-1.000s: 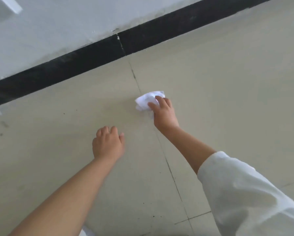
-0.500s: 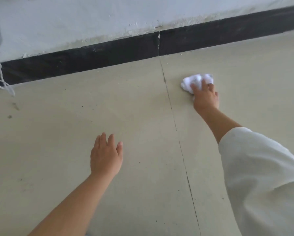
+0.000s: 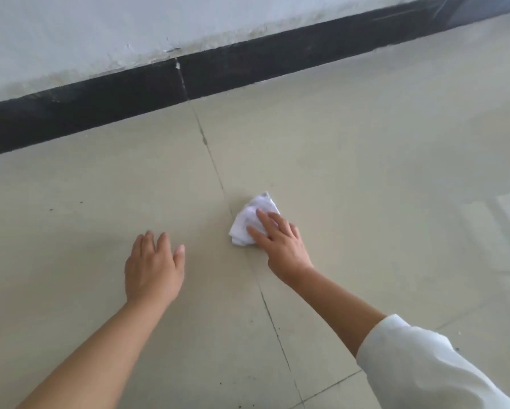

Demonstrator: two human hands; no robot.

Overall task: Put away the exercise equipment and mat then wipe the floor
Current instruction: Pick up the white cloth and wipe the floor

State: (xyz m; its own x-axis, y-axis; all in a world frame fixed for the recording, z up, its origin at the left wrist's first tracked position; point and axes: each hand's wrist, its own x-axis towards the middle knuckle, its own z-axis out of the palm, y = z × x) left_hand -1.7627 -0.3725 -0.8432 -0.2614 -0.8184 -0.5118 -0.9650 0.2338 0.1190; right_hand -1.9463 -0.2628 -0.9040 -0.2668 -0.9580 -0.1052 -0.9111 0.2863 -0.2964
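A crumpled white cloth (image 3: 252,218) lies on the beige tiled floor (image 3: 366,187), just right of a dark grout line. My right hand (image 3: 280,245) presses down on the cloth's near right part, fingers spread over it. My left hand (image 3: 153,268) rests flat on the floor to the left of the grout line, fingers slightly apart and holding nothing. No exercise equipment or mat is in view.
A black skirting board (image 3: 248,69) runs along the foot of a white wall (image 3: 100,33) at the back. A dark grout line (image 3: 265,305) crosses the floor from the wall toward me. Small dark specks dot the tiles at left.
My right hand has dragged the cloth back from near the skirting toward me and to the left, up to the grout line. The left hand stays planted on the floor.
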